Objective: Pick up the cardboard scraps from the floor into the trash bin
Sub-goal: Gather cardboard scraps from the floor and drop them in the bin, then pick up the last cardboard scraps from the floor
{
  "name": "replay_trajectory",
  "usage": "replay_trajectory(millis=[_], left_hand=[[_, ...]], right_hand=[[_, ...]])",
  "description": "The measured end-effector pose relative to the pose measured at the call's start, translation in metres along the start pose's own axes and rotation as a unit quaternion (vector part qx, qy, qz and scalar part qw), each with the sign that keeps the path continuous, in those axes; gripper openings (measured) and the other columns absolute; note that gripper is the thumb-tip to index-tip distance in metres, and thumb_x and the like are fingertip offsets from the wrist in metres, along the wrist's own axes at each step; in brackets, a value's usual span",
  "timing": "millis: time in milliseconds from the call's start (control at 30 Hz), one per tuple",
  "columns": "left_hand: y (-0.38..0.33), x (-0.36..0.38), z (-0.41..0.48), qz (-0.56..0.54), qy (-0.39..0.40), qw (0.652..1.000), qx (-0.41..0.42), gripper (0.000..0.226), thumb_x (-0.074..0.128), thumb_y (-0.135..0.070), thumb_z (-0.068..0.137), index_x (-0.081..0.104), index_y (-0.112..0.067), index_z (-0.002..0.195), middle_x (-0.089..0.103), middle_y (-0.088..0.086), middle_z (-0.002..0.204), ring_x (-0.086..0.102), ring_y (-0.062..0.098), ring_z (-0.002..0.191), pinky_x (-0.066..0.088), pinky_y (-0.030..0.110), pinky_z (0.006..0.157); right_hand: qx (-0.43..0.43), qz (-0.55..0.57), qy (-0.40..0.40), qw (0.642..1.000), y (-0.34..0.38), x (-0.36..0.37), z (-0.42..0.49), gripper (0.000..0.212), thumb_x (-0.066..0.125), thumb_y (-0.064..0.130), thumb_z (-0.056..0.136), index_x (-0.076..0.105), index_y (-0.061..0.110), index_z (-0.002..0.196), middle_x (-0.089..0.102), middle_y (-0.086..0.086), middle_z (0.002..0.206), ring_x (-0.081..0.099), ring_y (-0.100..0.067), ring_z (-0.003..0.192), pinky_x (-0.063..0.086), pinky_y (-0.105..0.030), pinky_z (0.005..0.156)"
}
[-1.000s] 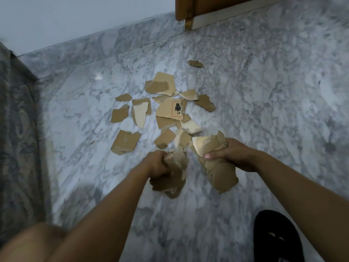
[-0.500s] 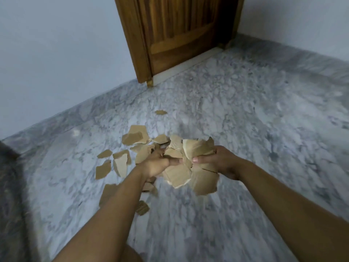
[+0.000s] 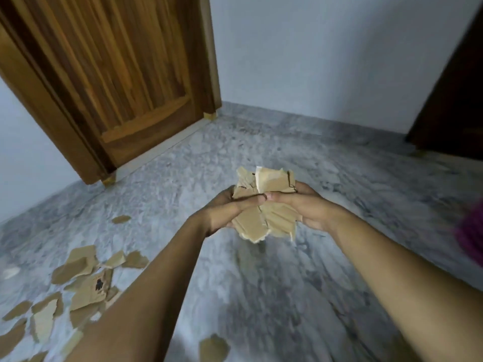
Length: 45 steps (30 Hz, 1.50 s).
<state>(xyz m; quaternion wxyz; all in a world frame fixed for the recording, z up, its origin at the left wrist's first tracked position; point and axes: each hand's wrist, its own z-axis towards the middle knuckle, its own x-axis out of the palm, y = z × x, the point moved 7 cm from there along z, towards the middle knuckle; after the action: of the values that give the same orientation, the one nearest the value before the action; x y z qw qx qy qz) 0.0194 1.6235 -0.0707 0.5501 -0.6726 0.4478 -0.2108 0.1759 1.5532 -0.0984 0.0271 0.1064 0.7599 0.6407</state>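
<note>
Cardboard scraps — bunched, clamped between both hands' fingers

A single head-worn camera is looking forward and down from the person's own standpoint, taking in both forearms close below, the marble floor ahead, and facing a wooden door and wall farther off.

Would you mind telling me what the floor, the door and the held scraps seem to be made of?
Floor: probably polished marble, grey-white veining with a soft sheen. Door: varnished wood, streaky brown grain. Scraps: matte tan cardboard, with torn pale edges.
</note>
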Motion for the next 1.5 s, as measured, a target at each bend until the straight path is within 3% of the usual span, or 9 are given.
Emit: replay_trajectory(millis=[233, 533, 667, 800, 900, 1000, 1167, 1333, 1500], left_hand=[[-0.142, 0.164, 0.084, 0.06, 0.073, 0.993, 0.077, 0.042, 0.076, -0.033, 0.081, 0.063, -0.029, 0.12, 0.073, -0.003, 0.112, 0.069, 0.021, 0.108, 0.051, 0.055, 0.098], [-0.293, 0.431, 0.213, 0.085, 0.195, 0.959, 0.189, 0.035, 0.073, -0.017, 0.087, 0.064, -0.018, 0.122, 0.073, -0.001, 0.109, 0.07, 0.014, 0.095, 0.056, 0.026, 0.074], [-0.322, 0.537, 0.268, 0.128, 0.226, 0.942, 0.214, 0.053, 0.076, -0.031, 0.084, 0.054, -0.013, 0.13, 0.066, 0.009, 0.118, 0.066, 0.025, 0.106, 0.059, 0.041, 0.086], [-0.322, 0.628, 0.319, 0.188, 0.232, 0.927, 0.226, 0.068, 0.077, -0.042, 0.08, 0.044, -0.013, 0.133, 0.058, 0.005, 0.121, 0.06, 0.019, 0.105, 0.056, 0.032, 0.081], [-0.307, 0.667, 0.348, 0.226, 0.225, 0.917, 0.238, 0.05, 0.071, -0.042, 0.085, 0.054, -0.018, 0.127, 0.062, 0.003, 0.117, 0.061, 0.021, 0.106, 0.053, 0.037, 0.087], [-0.289, 0.68, 0.367, 0.305, 0.205, 0.899, 0.24, 0.056, 0.065, -0.044, 0.089, 0.051, -0.023, 0.139, 0.058, 0.007, 0.131, 0.054, 0.029, 0.123, 0.047, 0.04, 0.101], [-0.259, 0.649, 0.375, 0.272, 0.201, 0.916, 0.217, 0.057, 0.068, -0.041, 0.088, 0.051, -0.026, 0.14, 0.058, 0.002, 0.136, 0.056, 0.022, 0.122, 0.051, 0.025, 0.091], [-0.244, 0.568, 0.356, 0.261, 0.175, 0.929, 0.197, 0.048, 0.068, -0.045, 0.088, 0.061, -0.025, 0.132, 0.06, -0.002, 0.136, 0.053, 0.012, 0.127, 0.047, 0.03, 0.097], [-0.197, 0.427, 0.293, 0.274, 0.148, 0.94, 0.14, 0.041, 0.068, -0.044, 0.089, 0.065, -0.025, 0.126, 0.064, -0.002, 0.129, 0.058, 0.009, 0.122, 0.046, 0.019, 0.084]], right_hand=[[-0.047, -0.009, -0.129, 0.99, 0.079, -0.192, -0.109, 0.046, 0.089, 0.033, 0.074, 0.073, 0.026, 0.116, 0.074, -0.005, 0.118, 0.071, -0.025, 0.109, 0.06, -0.04, 0.086], [-0.123, 0.018, -0.359, 0.925, 0.132, -0.456, -0.269, 0.043, 0.08, 0.008, 0.082, 0.066, 0.016, 0.123, 0.076, -0.009, 0.111, 0.074, -0.024, 0.099, 0.061, -0.03, 0.068], [-0.135, 0.0, -0.467, 0.874, 0.122, -0.555, -0.324, 0.064, 0.086, 0.011, 0.076, 0.057, 0.016, 0.132, 0.071, -0.01, 0.122, 0.069, -0.025, 0.111, 0.059, -0.044, 0.09], [-0.112, -0.033, -0.563, 0.818, 0.089, -0.633, -0.363, 0.074, 0.089, 0.014, 0.073, 0.053, 0.015, 0.138, 0.067, -0.005, 0.129, 0.065, -0.02, 0.117, 0.056, -0.041, 0.098], [-0.045, -0.075, -0.604, 0.792, 0.059, -0.669, -0.372, 0.073, 0.089, 0.028, 0.074, 0.05, 0.012, 0.133, 0.066, -0.001, 0.12, 0.066, -0.015, 0.105, 0.059, -0.035, 0.083], [0.085, -0.152, -0.645, 0.744, 0.027, -0.685, -0.383, 0.074, 0.088, 0.045, 0.072, 0.039, 0.024, 0.123, 0.057, 0.002, 0.115, 0.059, -0.012, 0.093, 0.047, -0.025, 0.064], [0.213, -0.203, -0.659, 0.692, 0.002, -0.688, -0.383, 0.094, 0.085, 0.054, 0.07, 0.034, 0.022, 0.142, 0.038, -0.012, 0.144, 0.047, -0.038, 0.126, 0.043, -0.055, 0.105], [0.143, -0.271, -0.631, 0.712, 0.026, -0.64, -0.33, 0.043, 0.069, 0.045, 0.091, 0.058, 0.018, 0.122, 0.061, -0.007, 0.125, 0.061, -0.028, 0.109, 0.052, -0.038, 0.088], [0.069, -0.327, -0.504, 0.796, 0.039, -0.521, -0.223, 0.013, 0.066, 0.033, 0.093, 0.063, 0.02, 0.093, 0.065, 0.004, 0.088, 0.065, -0.024, 0.087, 0.056, -0.04, 0.076]])
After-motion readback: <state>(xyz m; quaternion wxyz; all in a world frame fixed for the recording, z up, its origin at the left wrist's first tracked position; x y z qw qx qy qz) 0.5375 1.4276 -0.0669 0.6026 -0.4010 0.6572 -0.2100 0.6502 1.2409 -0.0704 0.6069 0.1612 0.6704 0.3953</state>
